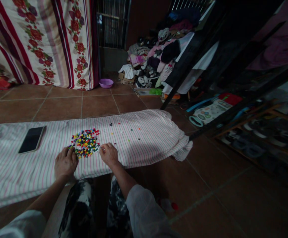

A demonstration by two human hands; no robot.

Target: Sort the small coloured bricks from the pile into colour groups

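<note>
A heap of small, many-coloured pieces [85,142] lies on a white cloth with pink and grey stripes [144,148]. They are too small to tell their exact kind. At the heap's lower left edge, my left hand [65,162] rests palm down, its fingers slightly bent against the pieces. My right hand [109,154] is at the heap's right edge, with thumb and forefinger pinched together. Whether a piece sits between those fingertips is hidden. Further right, several single pieces lie spaced apart on the cloth, among them a red piece [139,129] and a dark piece [139,139].
A phone [32,139] lies on the cloth to the left. Beyond, a purple basin [106,83] stands on the tiled floor beside a flowered curtain [59,43]. A clothes pile [156,59] fills the back. Dark poles and a shoe rack [258,132] stand at right.
</note>
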